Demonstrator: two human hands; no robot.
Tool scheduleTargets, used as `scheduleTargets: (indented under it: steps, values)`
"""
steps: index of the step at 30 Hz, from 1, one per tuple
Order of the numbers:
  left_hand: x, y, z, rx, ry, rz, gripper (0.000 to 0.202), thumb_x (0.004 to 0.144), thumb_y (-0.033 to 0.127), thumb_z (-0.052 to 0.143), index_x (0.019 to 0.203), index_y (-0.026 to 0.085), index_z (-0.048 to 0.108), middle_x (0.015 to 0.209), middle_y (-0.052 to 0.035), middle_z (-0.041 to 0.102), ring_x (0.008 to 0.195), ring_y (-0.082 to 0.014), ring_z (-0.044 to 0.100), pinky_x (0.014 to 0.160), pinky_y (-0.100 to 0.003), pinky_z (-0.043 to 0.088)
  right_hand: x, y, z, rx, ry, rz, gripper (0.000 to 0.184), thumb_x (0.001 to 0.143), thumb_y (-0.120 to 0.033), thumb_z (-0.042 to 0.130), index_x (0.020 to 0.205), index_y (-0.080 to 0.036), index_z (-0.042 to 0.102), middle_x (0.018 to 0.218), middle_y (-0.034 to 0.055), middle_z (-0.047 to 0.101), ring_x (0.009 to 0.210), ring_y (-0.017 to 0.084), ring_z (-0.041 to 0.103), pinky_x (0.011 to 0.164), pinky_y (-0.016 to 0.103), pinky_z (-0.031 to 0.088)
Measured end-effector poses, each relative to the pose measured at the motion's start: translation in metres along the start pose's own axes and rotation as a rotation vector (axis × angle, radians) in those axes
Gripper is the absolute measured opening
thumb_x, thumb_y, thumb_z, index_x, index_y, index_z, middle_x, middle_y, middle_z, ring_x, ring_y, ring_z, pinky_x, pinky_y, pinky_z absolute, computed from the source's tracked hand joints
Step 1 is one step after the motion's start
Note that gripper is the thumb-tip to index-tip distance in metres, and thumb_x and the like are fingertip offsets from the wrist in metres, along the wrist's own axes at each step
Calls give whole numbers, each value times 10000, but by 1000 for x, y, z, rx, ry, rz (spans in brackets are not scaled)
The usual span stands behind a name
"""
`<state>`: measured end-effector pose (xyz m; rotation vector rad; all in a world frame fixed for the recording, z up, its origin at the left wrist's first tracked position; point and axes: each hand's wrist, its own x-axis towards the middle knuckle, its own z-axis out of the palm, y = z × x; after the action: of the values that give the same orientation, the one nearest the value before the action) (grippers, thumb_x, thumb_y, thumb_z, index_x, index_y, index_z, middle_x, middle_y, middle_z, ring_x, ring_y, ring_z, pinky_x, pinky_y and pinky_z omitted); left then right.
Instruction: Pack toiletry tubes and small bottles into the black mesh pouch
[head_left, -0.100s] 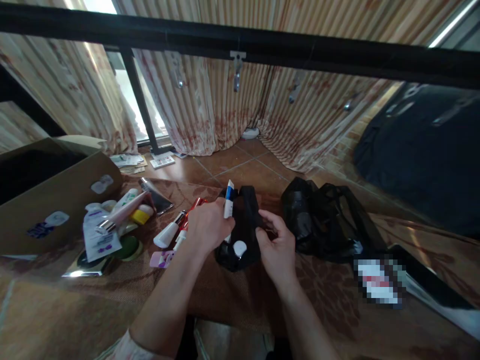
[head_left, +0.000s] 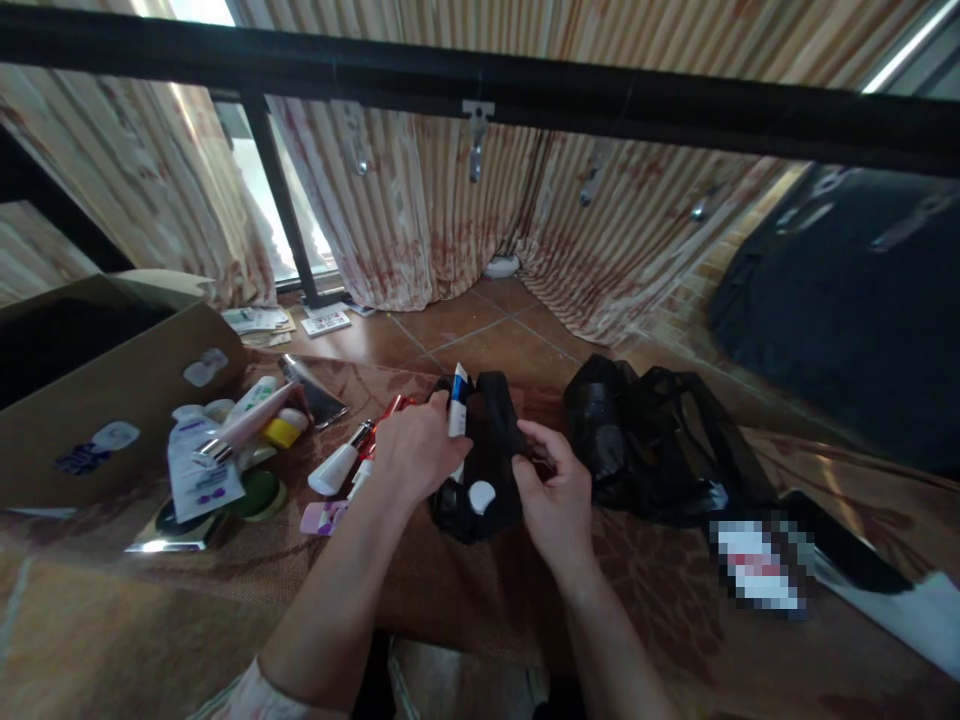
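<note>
My left hand [head_left: 411, 452] is closed round a white and blue tube [head_left: 457, 402] that stands upright, its white cap [head_left: 481, 496] low inside a small black plastic bag [head_left: 487, 450]. My right hand [head_left: 553, 489] pinches the right edge of that bag with fingers curled. The bag rests on a brown patterned cloth [head_left: 660, 590] in front of me. Just left of my left hand lie a white bottle [head_left: 336, 468], a red tube [head_left: 394, 407] and a pink packet [head_left: 321, 518].
A heap of cosmetic tubes and pouches [head_left: 225, 440] lies at the left beside an open cardboard box [head_left: 112, 400]. More black plastic bags [head_left: 660, 450] sit at the right. A black bar [head_left: 480, 85] crosses above; curtains and tiled floor lie behind.
</note>
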<state>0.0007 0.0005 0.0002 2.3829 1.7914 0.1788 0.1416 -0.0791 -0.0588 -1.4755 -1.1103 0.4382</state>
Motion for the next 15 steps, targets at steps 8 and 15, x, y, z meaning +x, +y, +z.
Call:
scheduleTargets:
  steps: [8,15]
  values:
    - [1,-3,1,-47,8,23,448,818,430,661,1226,247,636,936,-79,769,943,-322,712,761,-366,503,0,0,0,-10,-5,-6,350,803,-203,552,1130,-211,677,1099,76,703,963,211,667,841,370,545]
    - [7,-15,18,-628,232,80,350,862,355,598,1164,199,681,844,-45,757,744,-196,691,685,-286,501,0,2,1,-19,6,-2,346,814,-215,559,1140,-216,673,1098,75,702,955,207,668,820,359,548]
